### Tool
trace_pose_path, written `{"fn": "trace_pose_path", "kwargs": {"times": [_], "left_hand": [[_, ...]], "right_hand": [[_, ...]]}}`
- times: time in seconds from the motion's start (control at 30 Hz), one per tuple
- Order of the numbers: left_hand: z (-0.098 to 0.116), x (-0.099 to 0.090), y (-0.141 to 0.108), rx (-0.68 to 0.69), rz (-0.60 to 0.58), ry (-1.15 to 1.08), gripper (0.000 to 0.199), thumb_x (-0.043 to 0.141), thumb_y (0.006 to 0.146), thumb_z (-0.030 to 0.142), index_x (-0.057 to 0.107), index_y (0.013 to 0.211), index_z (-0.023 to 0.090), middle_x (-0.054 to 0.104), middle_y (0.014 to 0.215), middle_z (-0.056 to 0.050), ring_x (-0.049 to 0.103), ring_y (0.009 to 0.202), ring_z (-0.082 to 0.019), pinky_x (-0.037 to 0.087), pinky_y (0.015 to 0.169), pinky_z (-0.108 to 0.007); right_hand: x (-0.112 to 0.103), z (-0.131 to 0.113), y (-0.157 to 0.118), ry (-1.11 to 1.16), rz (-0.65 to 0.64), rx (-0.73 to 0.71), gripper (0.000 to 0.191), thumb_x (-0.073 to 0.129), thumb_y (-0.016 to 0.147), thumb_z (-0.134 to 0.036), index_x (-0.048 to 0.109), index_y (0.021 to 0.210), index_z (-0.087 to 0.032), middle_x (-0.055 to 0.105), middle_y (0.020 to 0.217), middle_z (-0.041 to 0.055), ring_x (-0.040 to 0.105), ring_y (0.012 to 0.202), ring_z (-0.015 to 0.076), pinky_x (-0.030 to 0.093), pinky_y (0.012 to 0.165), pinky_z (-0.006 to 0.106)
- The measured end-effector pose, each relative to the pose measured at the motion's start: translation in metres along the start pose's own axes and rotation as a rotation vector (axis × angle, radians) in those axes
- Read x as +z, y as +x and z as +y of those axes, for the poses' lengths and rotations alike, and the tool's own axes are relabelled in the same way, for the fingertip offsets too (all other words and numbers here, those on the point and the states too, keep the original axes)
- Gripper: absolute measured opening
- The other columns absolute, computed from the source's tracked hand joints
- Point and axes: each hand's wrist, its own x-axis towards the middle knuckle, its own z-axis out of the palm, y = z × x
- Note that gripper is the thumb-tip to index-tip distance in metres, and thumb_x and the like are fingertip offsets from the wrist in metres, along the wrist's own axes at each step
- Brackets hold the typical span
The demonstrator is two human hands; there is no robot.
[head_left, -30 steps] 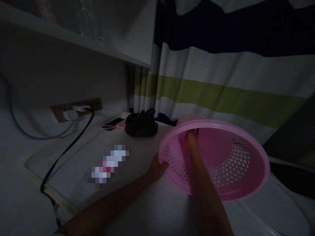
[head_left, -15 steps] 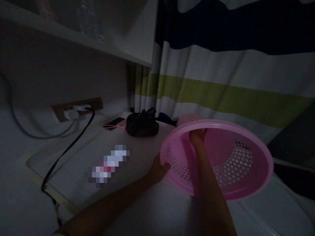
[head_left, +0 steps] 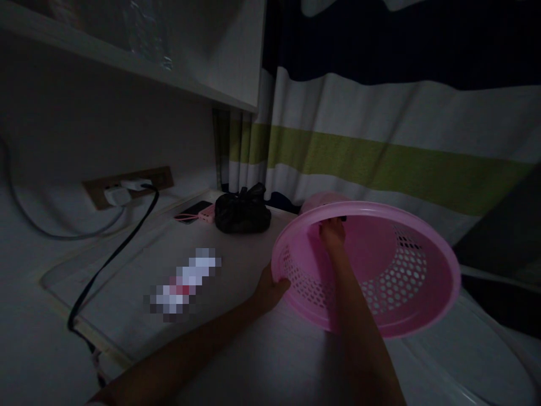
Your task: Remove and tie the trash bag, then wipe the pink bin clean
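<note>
- Your pink basket (head_left: 380,326) is tilted, its wide mouth facing you, at the right part of the white counter (head_left: 236,355); whether its underside rests there, you cannot tell from this view.
- Your left hand (head_left: 270,288) is closed on the basket's left rim, with the thumb over the near side of the edge and the fingers mostly hidden behind it.
- Your right hand (head_left: 332,230) is inside the basket, toward its upper left wall. The basket surrounds it, and your forearm crosses over the lower rim. The fingers look bent, but the dimness hides whether they are gripping anything.
- A small dark patch (head_left: 343,218) shows just beside your right fingers; it is too dim to identify.
- Rows of holes pierce the basket's wall, to the left and right of your right forearm.
- Left of the basket and beyond your left hand, a knotted black bag (head_left: 243,213) sits on the counter, apart from the rim.
- Farther left of the basket, past the bag, lie a pink device with a strap (head_left: 207,213) and a dark flat object (head_left: 195,210).
- Left of the basket and nearer to you, a pixelated item (head_left: 186,283) lies on the counter.
- Behind the basket hangs a striped curtain (head_left: 359,158).
</note>
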Motion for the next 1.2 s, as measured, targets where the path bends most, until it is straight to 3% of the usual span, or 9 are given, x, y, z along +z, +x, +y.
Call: {"fn": "trace_pose_path", "kwargs": {"times": [0.27,0.7,0.93,1.07,1.2], "left_hand": [[-0.002,0.000,0.001,0.035,-0.032,-0.050,0.058,0.057,0.064,0.026,0.048,0.119,0.008,0.060,0.115,-0.014,0.056,0.108,-0.028,0.045,0.095,-0.043],[0.002,0.001,0.002,-0.002,-0.011,-0.025,0.057,0.058,0.063,0.026,0.049,0.116,0.010,0.060,0.115,-0.013,0.055,0.109,-0.028,0.044,0.095,-0.043],[-0.001,0.002,0.001,-0.015,0.005,0.014,0.056,0.058,0.062,0.025,0.051,0.116,0.011,0.061,0.114,-0.012,0.056,0.107,-0.028,0.045,0.094,-0.044],[-0.003,0.002,0.002,0.008,-0.023,-0.010,0.059,0.060,0.064,0.031,0.049,0.119,0.011,0.059,0.117,-0.013,0.054,0.110,-0.029,0.044,0.095,-0.044],[-0.002,0.001,0.003,0.024,-0.044,-0.022,0.060,0.062,0.064,0.032,0.049,0.119,0.011,0.059,0.116,-0.013,0.054,0.109,-0.029,0.044,0.095,-0.043]], "right_hand": [[0.005,-0.006,-0.004,-0.005,-0.138,0.053,0.037,0.045,0.086,-0.028,0.050,0.119,-0.014,0.047,0.120,0.0167,0.053,0.092,0.0237,0.043,0.074,0.031],[0.023,-0.005,-0.016,0.053,-0.420,0.118,0.036,0.039,0.088,-0.040,0.063,0.103,-0.017,0.059,0.106,0.0123,0.062,0.087,0.0221,0.046,0.072,0.032],[0.021,-0.009,-0.017,0.041,-0.424,0.148,0.044,0.041,0.087,-0.047,0.062,0.104,-0.014,0.057,0.109,0.0161,0.061,0.090,0.0242,0.046,0.075,0.033],[0.021,-0.011,-0.017,0.040,-0.381,0.168,0.037,0.043,0.087,-0.040,0.064,0.100,-0.012,0.058,0.105,0.0166,0.061,0.088,0.0235,0.046,0.074,0.031],[0.019,-0.007,-0.016,0.029,-0.272,0.216,0.031,0.038,0.087,-0.021,0.065,0.095,-0.010,0.057,0.107,0.0190,0.058,0.095,0.0258,0.044,0.081,0.033]]}}
